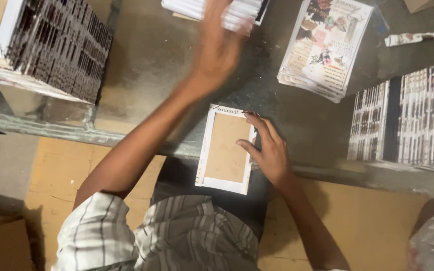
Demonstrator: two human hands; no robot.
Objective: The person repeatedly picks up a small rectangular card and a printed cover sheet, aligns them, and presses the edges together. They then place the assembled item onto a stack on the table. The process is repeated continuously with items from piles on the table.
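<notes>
A: What's around on the bench (156, 55)?
B: 2 dark spine rows (61, 45), printed sheets (322, 45).
A: The hands?
B: Left hand (217, 45) blurred at a white stack (237, 12), grip unclear. Right hand (269, 150), fingers spread, presses the brown-faced card (225, 148) at the bench edge.

Matt brown card panel (225, 147) edged in white paper, dull scuffed metal table (151, 65), glossy printed sheets (322, 45)

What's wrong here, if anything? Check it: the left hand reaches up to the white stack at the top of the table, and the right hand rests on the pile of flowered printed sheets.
One thing is wrong. In the head view the right hand rests on the brown card with the white border at the table's near edge, not on the flowered printed sheets, which lie untouched farther back. The left hand does reach to the white stack.
</notes>
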